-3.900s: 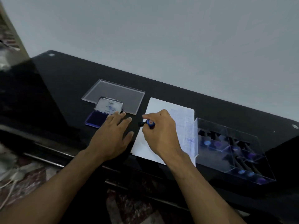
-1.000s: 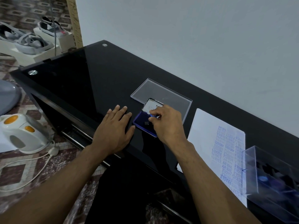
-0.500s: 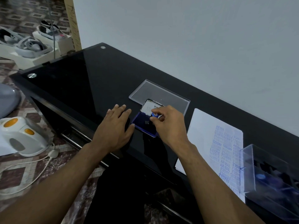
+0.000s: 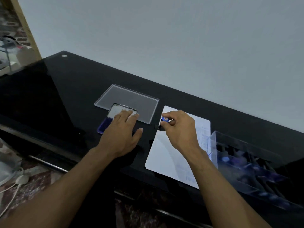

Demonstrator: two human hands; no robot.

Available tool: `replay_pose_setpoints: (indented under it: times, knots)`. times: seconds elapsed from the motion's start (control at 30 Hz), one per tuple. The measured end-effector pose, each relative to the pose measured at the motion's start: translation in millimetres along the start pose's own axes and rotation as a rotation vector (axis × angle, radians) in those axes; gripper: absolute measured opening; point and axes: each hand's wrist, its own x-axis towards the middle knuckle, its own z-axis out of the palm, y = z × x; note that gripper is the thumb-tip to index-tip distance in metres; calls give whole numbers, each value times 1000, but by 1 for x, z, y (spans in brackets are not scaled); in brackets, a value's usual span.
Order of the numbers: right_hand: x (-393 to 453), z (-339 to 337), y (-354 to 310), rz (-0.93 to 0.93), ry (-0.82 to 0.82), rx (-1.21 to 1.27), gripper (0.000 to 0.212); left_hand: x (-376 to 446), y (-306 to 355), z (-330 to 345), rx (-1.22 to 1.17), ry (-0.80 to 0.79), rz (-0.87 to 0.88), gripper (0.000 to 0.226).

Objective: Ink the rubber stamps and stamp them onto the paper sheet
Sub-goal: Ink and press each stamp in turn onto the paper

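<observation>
My right hand point(image 4: 180, 129) pinches a small rubber stamp with a blue knob point(image 4: 164, 119), held over the left edge of the white paper sheet point(image 4: 166, 155). Faint blue stamp marks cover the sheet's right side. My left hand point(image 4: 122, 134) lies flat with straight fingers across the open blue ink pad point(image 4: 102, 125), its fingertips reaching the pad's raised lid point(image 4: 115, 111). The stamp's lower end is dark and sits near the paper edge; I cannot tell whether it touches.
A clear plastic lid point(image 4: 130, 100) lies flat behind the ink pad. A clear compartment box point(image 4: 246, 163) with several more stamps stands at the right of the paper. All rest on a black glass table point(image 4: 65, 89) against a pale wall. A white cable lies on the floor, lower left.
My right hand has carried the stamp from the ink pad rightward to the paper's left edge. My left hand has slid onto the ink pad. The camera has swung right.
</observation>
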Motion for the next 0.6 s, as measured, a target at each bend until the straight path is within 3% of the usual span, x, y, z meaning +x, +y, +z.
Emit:
replay_pose_setpoints:
  times: [0.33, 0.6]
  knots:
    - [9, -53, 60, 140, 136, 20, 19, 34, 65, 42, -49, -137, 74, 62]
    - [32, -66, 90, 137, 82, -66, 25, 62, 83, 72, -59, -196, 63, 63]
